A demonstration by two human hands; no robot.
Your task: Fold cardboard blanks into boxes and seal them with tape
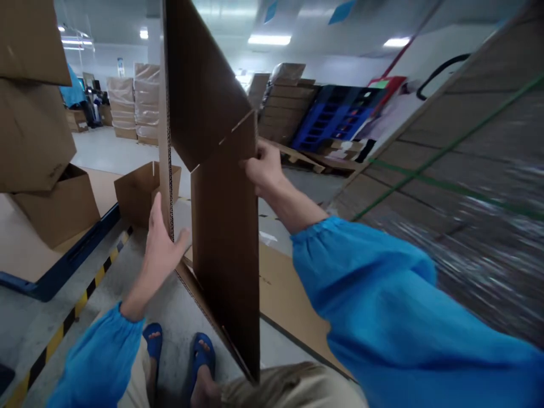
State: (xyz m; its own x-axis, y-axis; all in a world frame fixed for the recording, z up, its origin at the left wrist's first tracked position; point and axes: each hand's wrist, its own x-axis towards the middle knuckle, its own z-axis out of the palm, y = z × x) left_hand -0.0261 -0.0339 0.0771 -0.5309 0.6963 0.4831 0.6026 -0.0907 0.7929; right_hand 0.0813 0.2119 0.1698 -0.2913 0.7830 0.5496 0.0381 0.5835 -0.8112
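A partly unfolded brown cardboard box [225, 209] stands upright in front of me, its flaps and creases showing. My right hand [266, 167] is closed on the box's right edge, thumb on the near side and fingers curled behind. At the left edge, my left hand [164, 243] is open, its thumb and fingers apart on either side of the board; whether the palm presses on it I cannot tell. Below the box, a flat cardboard sheet [289, 294] lies low down.
Stacked boxes [34, 130] stand on a blue pallet [80, 252] at left, with an open box [136, 192] behind. Yellow-black tape [72, 317] marks the floor. A wrapped, green-strapped stack [446, 187] fills the right. Blue pallets [335, 116] and a person in blue [74, 90] are farther back.
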